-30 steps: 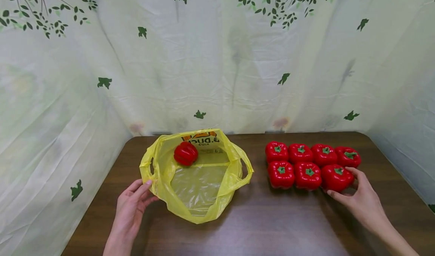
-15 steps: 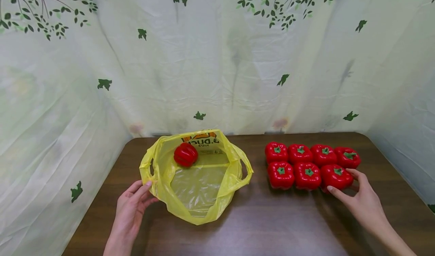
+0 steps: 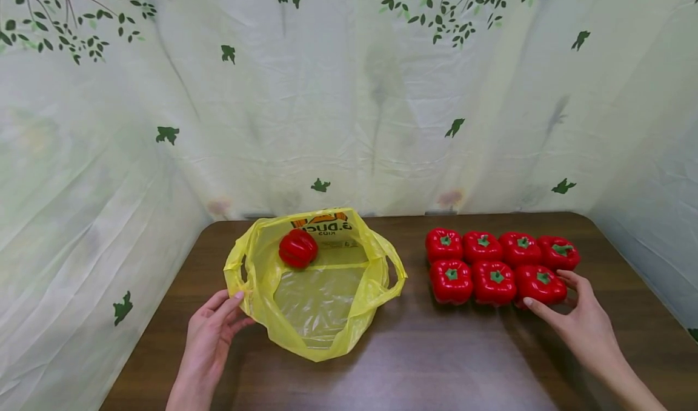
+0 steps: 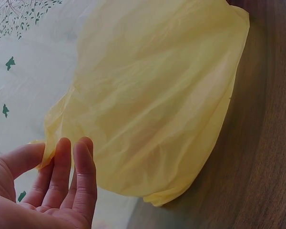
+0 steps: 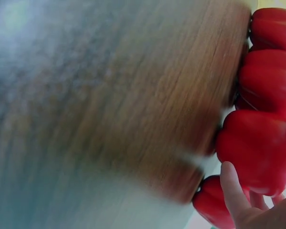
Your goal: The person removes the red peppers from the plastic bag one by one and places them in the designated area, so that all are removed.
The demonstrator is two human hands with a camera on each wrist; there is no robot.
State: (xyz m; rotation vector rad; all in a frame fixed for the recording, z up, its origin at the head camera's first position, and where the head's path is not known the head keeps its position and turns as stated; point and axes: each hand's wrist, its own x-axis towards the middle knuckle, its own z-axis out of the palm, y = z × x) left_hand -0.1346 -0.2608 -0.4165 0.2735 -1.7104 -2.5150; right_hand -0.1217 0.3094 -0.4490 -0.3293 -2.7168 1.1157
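Note:
My left hand (image 3: 209, 332) pinches the left edge of a yellow plastic bag (image 3: 319, 302) between thumb and fingers, just below its left handle. The bag's mouth is spread towards me, with one red bell pepper (image 3: 298, 249) inside near the back. In the left wrist view, the bag's outer side (image 4: 152, 100) spreads beyond my fingers. On the right, my right hand (image 3: 586, 320) grips the front-row bell pepper (image 3: 540, 290) at the right end, thumb on its near side. The right wrist view shows this pepper (image 5: 257, 148) against my thumb; other fingers are partly hidden behind it.
Several more red bell peppers (image 3: 493, 282) with green stems stand in two close rows, touching or nearly so. They share a dark wooden table (image 3: 414, 350) with the bag. A leaf-patterned pale curtain (image 3: 349, 96) hangs behind and at both sides.
My right thumb has shifted slightly up onto the near side of the gripped pepper, which sits a touch more level. The left hand and bag have stayed put.

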